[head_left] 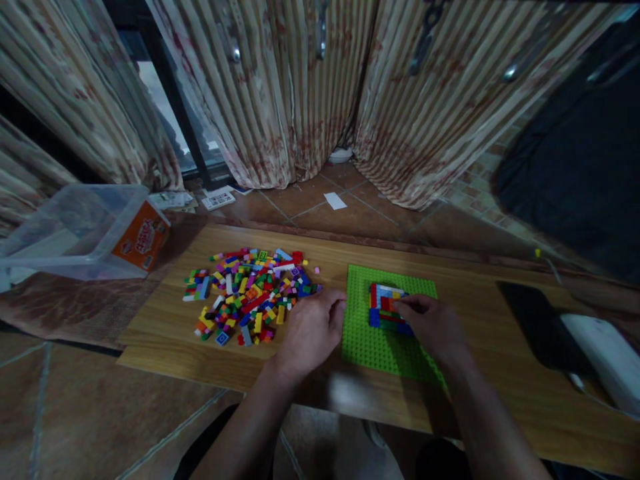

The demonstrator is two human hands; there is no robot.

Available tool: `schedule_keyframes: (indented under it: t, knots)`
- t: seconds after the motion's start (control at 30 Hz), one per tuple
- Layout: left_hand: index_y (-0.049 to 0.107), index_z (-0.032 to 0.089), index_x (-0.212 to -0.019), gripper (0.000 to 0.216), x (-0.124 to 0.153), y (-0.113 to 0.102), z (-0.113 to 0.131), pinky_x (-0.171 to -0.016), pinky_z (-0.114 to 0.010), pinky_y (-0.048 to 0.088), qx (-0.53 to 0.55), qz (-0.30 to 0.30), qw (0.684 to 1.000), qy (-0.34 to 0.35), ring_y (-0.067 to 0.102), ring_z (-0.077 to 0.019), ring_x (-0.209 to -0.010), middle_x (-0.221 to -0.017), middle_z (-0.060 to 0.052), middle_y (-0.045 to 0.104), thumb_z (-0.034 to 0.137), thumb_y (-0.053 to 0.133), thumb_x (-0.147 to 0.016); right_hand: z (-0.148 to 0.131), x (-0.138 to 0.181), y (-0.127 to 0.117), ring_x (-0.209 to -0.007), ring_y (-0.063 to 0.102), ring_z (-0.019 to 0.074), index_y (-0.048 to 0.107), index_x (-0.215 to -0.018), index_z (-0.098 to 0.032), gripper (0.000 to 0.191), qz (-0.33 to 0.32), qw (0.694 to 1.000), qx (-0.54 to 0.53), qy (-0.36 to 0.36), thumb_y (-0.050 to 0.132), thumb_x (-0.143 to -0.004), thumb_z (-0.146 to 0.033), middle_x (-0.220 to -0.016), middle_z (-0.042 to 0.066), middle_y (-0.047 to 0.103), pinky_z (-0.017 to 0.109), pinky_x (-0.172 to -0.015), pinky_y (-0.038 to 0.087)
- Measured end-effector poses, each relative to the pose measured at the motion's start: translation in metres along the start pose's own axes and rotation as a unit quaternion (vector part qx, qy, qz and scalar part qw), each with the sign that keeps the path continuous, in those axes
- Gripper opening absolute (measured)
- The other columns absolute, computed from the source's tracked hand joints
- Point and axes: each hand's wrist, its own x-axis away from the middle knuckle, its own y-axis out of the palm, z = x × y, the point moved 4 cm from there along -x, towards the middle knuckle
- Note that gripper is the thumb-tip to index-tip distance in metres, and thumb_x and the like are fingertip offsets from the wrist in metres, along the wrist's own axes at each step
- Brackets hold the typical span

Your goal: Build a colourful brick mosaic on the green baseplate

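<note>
A green studded baseplate (360,333) lies on the wooden table, carrying a low build of coloured toy bricks (380,320) in red, blue, white and yellow. My right hand (437,327) reaches over the build from the right, thumb and forefinger pinched on a small red brick (390,304) at its top. Beside the plate's left edge, my left hand (313,330) is closed with its fingers curled inward; what they hold, if anything, is hidden. Just left of that hand spreads a loose pile of mixed toy bricks (257,301).
At the far left stands a clear plastic bin (65,257) with an orange label. A black phone-like slab (537,327) and a white device (600,353) with a cable lie on the table's right (485,333). Striped curtains (320,100) hang behind, above a tiled floor.
</note>
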Motion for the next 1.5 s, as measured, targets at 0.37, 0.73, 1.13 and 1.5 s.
schedule_keyframes:
  t: [0.37,0.73,1.13,1.5]
  knots:
    - [0.066,0.020,-0.093,0.021,0.000,0.001,0.001,-0.064,-0.024,0.046,-0.015,-0.014,1.000,0.006,0.063,-0.0144,-0.070,-0.080,-0.002,0.069,0.017,0.045,-0.092,-0.002,-0.001,-0.001,-0.061,0.064,0.0205,0.073,-0.070,-0.018,0.027,-0.003,1.000,-0.015,0.001,0.066,-0.065,-0.044,-0.066,0.005,0.072,0.030,-0.057,0.043]
    - [0.066,0.021,-0.094,0.021,0.001,0.000,-0.002,-0.067,-0.023,0.045,-0.012,-0.005,1.000,0.000,0.065,-0.0140,-0.074,-0.083,-0.001,0.070,0.018,0.046,-0.092,0.004,-0.001,-0.008,-0.052,0.058,0.0173,0.072,-0.069,-0.016,0.041,-0.008,0.999,-0.036,-0.027,0.060,-0.073,-0.055,-0.058,0.004,0.067,0.027,-0.049,0.039]
    - [0.068,0.019,-0.099,0.020,-0.005,-0.029,-0.023,-0.073,-0.026,0.048,0.049,0.123,0.991,-0.036,0.066,-0.0157,-0.078,-0.091,-0.004,0.072,0.023,0.051,-0.090,-0.013,0.010,-0.020,-0.048,0.046,0.0121,0.061,-0.060,-0.017,0.039,0.148,0.977,-0.144,-0.059,0.060,-0.079,-0.051,-0.052,-0.001,0.053,0.024,-0.047,0.033]
    - [0.069,0.015,-0.087,0.018,0.003,-0.088,-0.054,-0.053,-0.019,0.044,0.270,0.350,0.888,-0.126,0.057,-0.0097,-0.056,-0.067,0.001,0.066,0.031,0.062,-0.082,-0.066,0.060,0.047,-0.078,0.065,0.0166,0.069,-0.087,-0.021,0.021,-0.062,0.958,-0.097,-0.264,0.055,-0.089,-0.037,-0.083,0.002,0.070,0.028,-0.072,0.048]
